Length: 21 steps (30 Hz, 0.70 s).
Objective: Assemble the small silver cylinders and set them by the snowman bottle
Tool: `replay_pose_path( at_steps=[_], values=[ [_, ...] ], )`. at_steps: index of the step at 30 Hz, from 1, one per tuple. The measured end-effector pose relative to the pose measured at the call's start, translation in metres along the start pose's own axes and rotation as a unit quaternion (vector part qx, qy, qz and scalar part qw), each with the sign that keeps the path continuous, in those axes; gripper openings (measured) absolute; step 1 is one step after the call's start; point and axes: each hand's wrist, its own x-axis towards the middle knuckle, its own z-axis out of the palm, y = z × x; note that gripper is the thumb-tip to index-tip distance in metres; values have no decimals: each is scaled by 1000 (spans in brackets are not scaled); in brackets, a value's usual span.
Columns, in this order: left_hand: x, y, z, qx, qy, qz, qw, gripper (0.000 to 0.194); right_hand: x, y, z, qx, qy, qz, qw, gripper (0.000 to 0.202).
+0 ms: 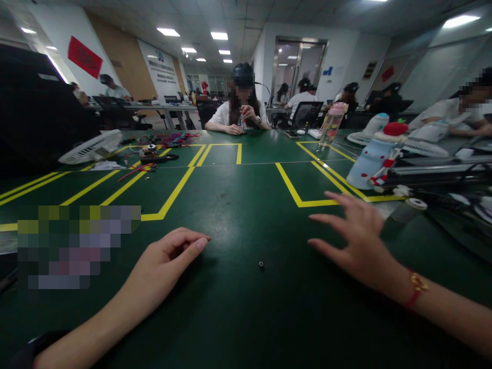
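Observation:
A small dark ring-like piece (261, 265) with a light rim and a hole lies on the green table between my hands. Left of it my left hand (169, 256) rests low at the table, closed, its fingers curled and the thumb against the index finger. What it holds, if anything, is hidden. On the other side my right hand (351, 246) is held above the table, open, fingers spread and holding nothing. A red cord bracelet (415, 291) with a gold charm circles the right wrist.
Yellow tape lines (177, 189) mark the green table. At right stand a blue bottle (363, 164), a clear bottle (332, 125) and cables. A fan (92, 146), wires (177, 139) and a blurred patch (77, 246) are left. A person (242, 107) sits opposite.

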Motion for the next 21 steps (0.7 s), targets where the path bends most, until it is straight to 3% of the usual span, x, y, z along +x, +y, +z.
replay_pose_path(
  at_steps=[2,4,7,10,13,15,18,21],
  values=[
    [-1,0,-1,2,-7,3,1000,30,12,-51,5,94,-68,-48,992,43],
    [-2,0,-2,2,-12,6,1000,29,21,-81,7,155,-110,-83,978,32],
    [-1,-1,-2,1,-16,4,1000,30,30,-77,4,177,-119,-89,973,20],
    [-1,1,-2,-2,-18,0,1000,32,29,-19,-9,128,-25,-31,991,22],
    [-1,4,-2,-6,-16,-3,1000,32,15,69,-27,18,135,37,990,29],
    [-2,6,-2,-7,-14,-4,1000,32,1,126,-37,-54,180,121,975,35],
    [-3,6,-3,-10,-16,-3,1000,32,-20,180,-42,-89,62,316,942,35],
    [-2,3,-3,-11,-23,1,1000,31,-30,194,-41,-56,-25,410,910,38]
  ],
)
